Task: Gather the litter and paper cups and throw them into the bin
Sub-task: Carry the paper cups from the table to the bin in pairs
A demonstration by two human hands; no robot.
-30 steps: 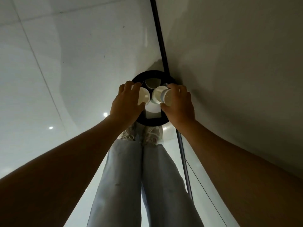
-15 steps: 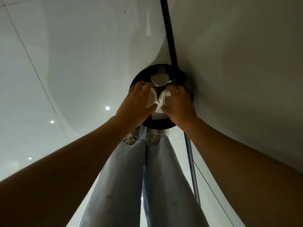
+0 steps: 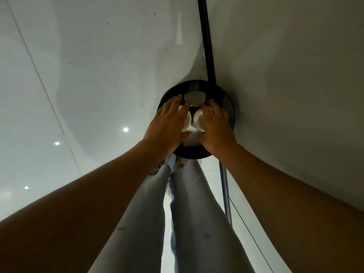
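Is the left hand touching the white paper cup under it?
Touching. The head view shows the left hand with fingers spread flat over the white paper cup, no gap between them.

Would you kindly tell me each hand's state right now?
Left hand: open, fingers spread over a paper cup.
Right hand: open over another cup.
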